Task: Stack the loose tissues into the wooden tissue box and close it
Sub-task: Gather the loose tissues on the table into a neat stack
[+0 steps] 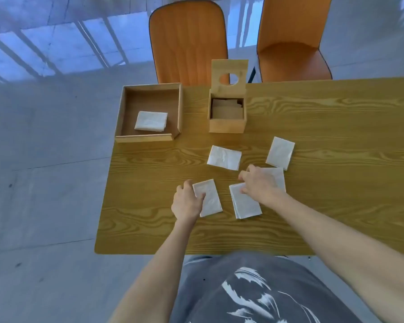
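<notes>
Left hand (pixel 187 201) pinching near tissue (pixel 208 198); right hand (pixel 259 183) pressing fingers on second tissue (pixel 245 201). We lift flat, keep folds square, carry to open box (pixel 226 127).

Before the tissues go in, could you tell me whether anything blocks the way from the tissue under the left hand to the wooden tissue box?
Nothing visible does. The left hand rests on a folded tissue; the tissue box stands open with its lid raised. Another tissue lies flat on the table between them, low enough to pass over.
</notes>
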Motion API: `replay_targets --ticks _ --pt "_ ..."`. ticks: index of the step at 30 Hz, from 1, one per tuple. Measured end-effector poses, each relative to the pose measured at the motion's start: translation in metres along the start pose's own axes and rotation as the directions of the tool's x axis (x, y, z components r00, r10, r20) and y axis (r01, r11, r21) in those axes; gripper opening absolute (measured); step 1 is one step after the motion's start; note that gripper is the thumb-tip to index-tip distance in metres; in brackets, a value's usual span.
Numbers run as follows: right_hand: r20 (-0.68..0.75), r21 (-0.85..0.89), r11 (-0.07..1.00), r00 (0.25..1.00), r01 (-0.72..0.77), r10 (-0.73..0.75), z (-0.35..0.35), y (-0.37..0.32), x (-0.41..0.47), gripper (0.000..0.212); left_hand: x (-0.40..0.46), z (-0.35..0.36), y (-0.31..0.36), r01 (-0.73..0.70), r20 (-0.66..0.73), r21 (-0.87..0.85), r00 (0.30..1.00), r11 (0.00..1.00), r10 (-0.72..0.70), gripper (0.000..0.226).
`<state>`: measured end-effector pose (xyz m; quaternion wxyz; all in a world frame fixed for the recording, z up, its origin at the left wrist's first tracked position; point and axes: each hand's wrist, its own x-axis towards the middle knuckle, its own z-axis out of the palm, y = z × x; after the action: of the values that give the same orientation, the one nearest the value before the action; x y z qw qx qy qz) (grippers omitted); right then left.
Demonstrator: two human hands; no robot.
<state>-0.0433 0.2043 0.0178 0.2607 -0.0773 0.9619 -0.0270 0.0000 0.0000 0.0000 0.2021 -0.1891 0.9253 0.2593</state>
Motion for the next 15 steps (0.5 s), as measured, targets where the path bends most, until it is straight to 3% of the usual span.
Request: replay_targets --ticks 4,9,15 --pt "-0.077 -0.030 0.999 0.997 -0.028 0.026 0.006 -0.003 0.003 0.028 0.001 0.002 0.003 0.066 -0.026 -0.027 0.997 0.997 -0.066 0.056" --pt "-0.073 -0.019 0.999 0.997 -0.032 0.030 0.007 -0.004 0.009 0.031 0.004 0.009 0.006 0.088 -0.030 -0.077 0.995 0.993 -0.090 0.053" --pt "-0.041 -0.057 0.998 0.999 0.027 -0.029 -0.003 -0.006 0.013 0.008 0.010 0.013 0.001 0.112 -0.025 -0.210 0.993 0.971 -0.120 0.042"
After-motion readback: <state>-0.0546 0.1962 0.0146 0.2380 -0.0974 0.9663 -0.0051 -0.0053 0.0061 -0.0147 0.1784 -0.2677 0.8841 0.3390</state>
